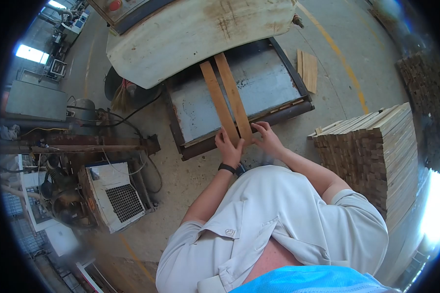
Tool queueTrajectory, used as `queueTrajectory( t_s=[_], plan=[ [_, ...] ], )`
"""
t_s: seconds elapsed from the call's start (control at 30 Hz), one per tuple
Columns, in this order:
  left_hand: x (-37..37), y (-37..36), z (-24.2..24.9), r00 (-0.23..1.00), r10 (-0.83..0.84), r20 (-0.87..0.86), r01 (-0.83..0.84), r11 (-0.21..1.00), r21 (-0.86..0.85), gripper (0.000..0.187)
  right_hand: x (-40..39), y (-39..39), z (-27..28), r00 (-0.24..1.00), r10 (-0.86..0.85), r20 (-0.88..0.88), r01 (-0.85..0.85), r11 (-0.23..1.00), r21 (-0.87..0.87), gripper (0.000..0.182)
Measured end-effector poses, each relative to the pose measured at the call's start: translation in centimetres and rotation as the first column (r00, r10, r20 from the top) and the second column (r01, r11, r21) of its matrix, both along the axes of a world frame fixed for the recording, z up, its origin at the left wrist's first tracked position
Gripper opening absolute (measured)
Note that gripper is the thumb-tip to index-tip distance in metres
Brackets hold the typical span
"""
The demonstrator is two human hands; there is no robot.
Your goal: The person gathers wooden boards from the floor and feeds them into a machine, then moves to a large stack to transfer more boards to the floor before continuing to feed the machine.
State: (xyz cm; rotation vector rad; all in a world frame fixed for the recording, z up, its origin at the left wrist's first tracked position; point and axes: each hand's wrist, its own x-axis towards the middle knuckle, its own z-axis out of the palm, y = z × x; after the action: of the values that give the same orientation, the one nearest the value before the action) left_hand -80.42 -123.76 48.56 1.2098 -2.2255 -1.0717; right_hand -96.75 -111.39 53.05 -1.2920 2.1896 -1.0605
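Note:
Two long wooden strips lie side by side on a grey metal machine bed (pixel 269 83), running from its near edge up under a worn white hood (pixel 190 29). My left hand (pixel 228 148) grips the near end of the left strip (pixel 219 100). My right hand (pixel 265 138) rests its fingers on the near end of the right strip (pixel 234 95). A dark watch sits on my left wrist.
A tall stack of wooden strips (pixel 381 156) stands at my right. A short loose board (pixel 308 71) lies on the concrete floor beyond the bed. Machinery with a white vented box (pixel 117 195), cables and a broom (pixel 122 95) crowd the left.

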Motion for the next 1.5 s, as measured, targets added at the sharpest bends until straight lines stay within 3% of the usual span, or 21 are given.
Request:
queueTrajectory(
  t_s=[0.07,0.1,0.17,0.3,0.47,0.7,0.8,0.87,0.97,1.1,1.17,1.2,1.23,1.3,1.37,1.4,1.5],
  plan=[
    [-0.1,1.1,3.1,0.970,-0.223,0.093,0.240,0.938,-0.250,0.100,-1.3,1.6,-2.2,0.971,-0.058,0.233,0.045,0.997,0.060,0.054],
    [-0.1,1.5,3.3,0.971,-0.219,0.094,0.236,0.938,-0.254,0.100,-1.9,2.3,-2.9,0.971,-0.053,0.233,0.041,0.998,0.056,0.054],
    [0.0,2.2,3.5,0.835,-0.399,0.378,0.515,0.808,-0.286,0.106,-2.9,4.1,-3.9,0.905,-0.182,0.384,0.134,0.980,0.149,0.050],
    [-1.2,0.8,1.6,0.820,-0.386,0.423,0.556,0.713,-0.427,0.102,-5.0,7.1,-4.8,0.872,-0.230,0.432,0.135,0.962,0.239,0.046],
    [-4.4,-2.8,1.0,0.781,-0.390,0.489,0.609,0.648,-0.457,0.092,-7.0,10.2,-6.9,0.940,-0.175,0.292,0.054,0.923,0.380,0.040],
    [-10.3,-9.6,1.9,0.775,-0.380,0.505,0.614,0.643,-0.458,0.086,-7.4,14.1,-12.3,0.871,-0.370,0.325,0.184,0.856,0.482,0.045],
    [-12.8,-12.8,2.1,0.751,-0.382,0.539,0.638,0.629,-0.443,0.084,-6.3,16.5,-14.8,0.864,-0.427,0.266,0.268,0.838,0.475,0.045],
    [-14.2,-15.0,1.9,0.750,-0.364,0.552,0.634,0.633,-0.444,0.082,-4.8,17.8,-15.1,0.861,-0.485,0.150,0.334,0.763,0.553,0.046],
    [-16.9,-18.6,1.5,0.747,-0.362,0.558,0.641,0.615,-0.459,0.081,-1.2,20.7,-17.6,0.700,-0.683,0.211,0.409,0.625,0.665,0.046],
    [-18.3,-19.6,2.3,0.710,-0.368,0.600,0.674,0.600,-0.430,0.083,3.5,21.9,-18.9,0.531,-0.817,0.224,0.491,0.512,0.705,0.048],
    [-19.0,-20.7,1.7,0.696,-0.381,0.608,0.681,0.618,-0.392,0.083,5.9,22.4,-19.7,0.506,-0.839,0.200,0.487,0.468,0.737,0.049],
    [-19.1,-22.1,0.5,0.708,-0.486,0.513,0.700,0.580,-0.416,0.082,7.1,22.2,-18.9,0.510,-0.842,0.175,0.503,0.458,0.733,0.050],
    [-19.4,-22.9,-0.8,0.720,-0.440,0.537,0.694,0.491,-0.527,0.082,8.1,21.5,-17.9,0.502,-0.853,0.146,0.527,0.435,0.731,0.050],
    [-20.6,-24.1,-2.2,0.734,-0.420,0.534,0.679,0.479,-0.556,0.085,9.7,20.7,-15.6,0.275,-0.919,0.284,0.498,0.388,0.775,0.047],
    [-21.0,-23.9,-1.8,0.759,-0.355,0.546,0.650,0.459,-0.606,0.085,12.2,21.1,-17.8,0.287,-0.928,0.236,0.552,0.362,0.751,0.045],
    [-21.0,-23.9,-1.6,0.751,-0.331,0.572,0.658,0.456,-0.599,0.085,13.8,21.7,-17.7,0.227,-0.947,0.226,0.582,0.318,0.748,0.045],
    [-21.5,-23.2,-1.1,0.758,-0.263,0.597,0.646,0.430,-0.630,0.082,16.9,23.2,-19.0,0.237,-0.937,0.257,0.644,0.350,0.680,0.041]
  ],
)
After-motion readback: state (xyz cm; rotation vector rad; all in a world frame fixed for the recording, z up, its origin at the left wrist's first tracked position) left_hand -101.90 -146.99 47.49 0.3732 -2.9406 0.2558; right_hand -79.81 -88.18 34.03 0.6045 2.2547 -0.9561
